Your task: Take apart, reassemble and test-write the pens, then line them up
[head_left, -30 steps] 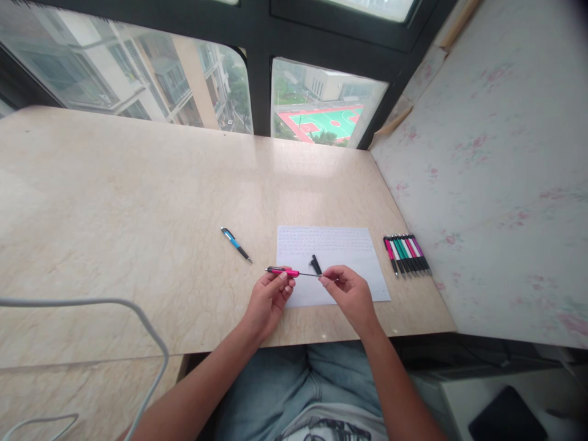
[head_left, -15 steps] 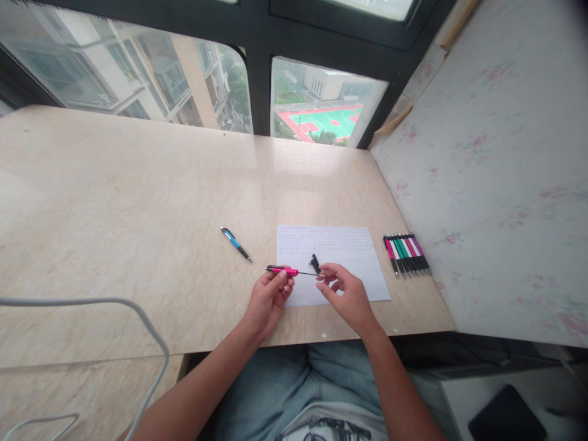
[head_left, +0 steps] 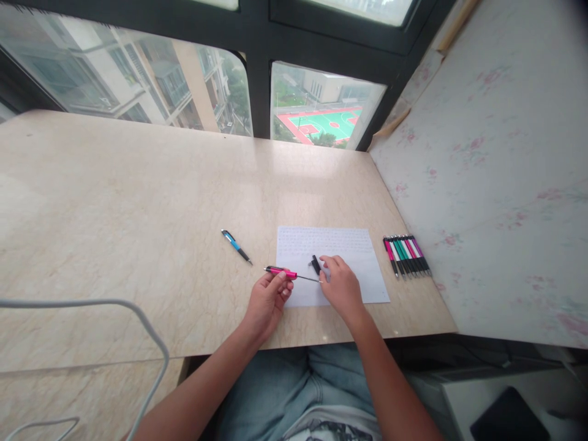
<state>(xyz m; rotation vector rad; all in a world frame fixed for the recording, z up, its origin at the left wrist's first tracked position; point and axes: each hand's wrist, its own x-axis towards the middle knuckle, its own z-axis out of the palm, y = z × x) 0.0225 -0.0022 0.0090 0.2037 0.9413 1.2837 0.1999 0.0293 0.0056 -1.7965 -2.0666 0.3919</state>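
Between the thumb and fingers of my left hand (head_left: 269, 300) is a pink pen barrel (head_left: 287, 274) with a black clip. A thin dark refill (head_left: 307, 278) sticks out of its right end. A black pen grip piece (head_left: 315, 264) lies on a handwritten sheet of paper (head_left: 289, 239), with a small part beside it too tiny to make out. My right hand (head_left: 342, 285) is over the paper, palm down, just right of the grip piece. Its thumb and fingers are apart, and I see nothing held in them.
A blue and black pen (head_left: 236, 247) lies left of the paper. Several coloured pens (head_left: 407, 255) lie in a row at the right, near the papered wall (head_left: 496, 202). A grey cable (head_left: 124, 301) loops over the left side, and windows stand behind the table.
My right hand has moved off the refill tip, turning palm down toward the black grip piece. My left hand keeps the pink barrel almost in place.
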